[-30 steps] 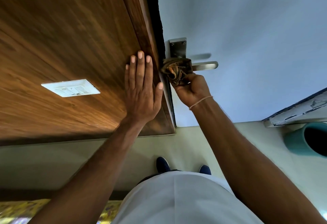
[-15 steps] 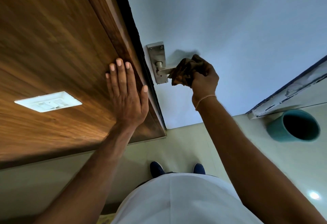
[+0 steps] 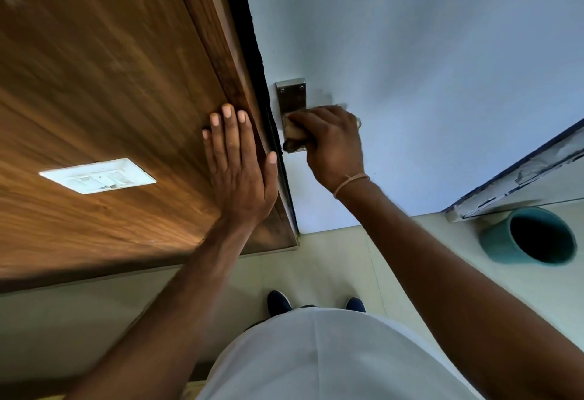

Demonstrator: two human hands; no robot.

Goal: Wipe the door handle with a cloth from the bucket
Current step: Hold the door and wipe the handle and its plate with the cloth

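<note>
A metal door handle sits on the pale blue door [image 3: 426,67]; its backplate [image 3: 292,94] shows above my right hand, and only the lever's tip [image 3: 358,122] peeks out behind it. My right hand [image 3: 331,143] is closed around a brownish cloth [image 3: 295,132], pressing it against the lower backplate and the lever's base. My left hand [image 3: 240,169] lies flat, fingers spread, on the wooden panel [image 3: 110,99] beside the door's edge. The teal bucket [image 3: 534,237] stands on the floor at the right, its inside dark.
A white switch plate [image 3: 98,176] is set in the wooden panel left of my left hand. A chipped white skirting [image 3: 518,178] runs behind the bucket. My shoes [image 3: 278,303] stand on the pale floor below the door.
My right hand has slid the cloth left along the lever, from its outer part to the backplate. My left hand has stayed flat on the wooden panel. The view has shifted slightly.
</note>
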